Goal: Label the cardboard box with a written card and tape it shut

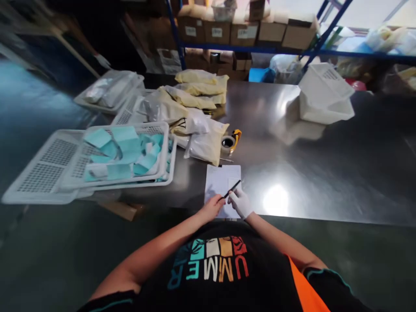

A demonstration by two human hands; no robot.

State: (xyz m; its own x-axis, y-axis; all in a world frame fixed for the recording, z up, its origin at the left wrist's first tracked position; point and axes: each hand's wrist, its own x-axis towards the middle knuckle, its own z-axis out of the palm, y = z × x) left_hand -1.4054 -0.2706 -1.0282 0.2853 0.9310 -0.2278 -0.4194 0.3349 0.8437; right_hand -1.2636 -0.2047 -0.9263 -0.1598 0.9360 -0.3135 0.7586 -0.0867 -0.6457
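Note:
A white sheet of paper [221,180] lies at the near edge of a shiny metal table [308,173]. My right hand [239,202], in a white glove, grips a black pen [232,188] whose tip rests on the paper. My bare left hand [212,207] lies flat on the sheet's lower left corner, fingers together, touching the pen's lower end.
White mesh baskets [48,173] with turquoise packets [125,151] overhang the table's left edge. Yellowish padded bags [198,93] and a tape roll [229,142] sit behind the paper. A white tub [325,102] stands at the right; shelves with cardboard boxes [243,30] stand behind.

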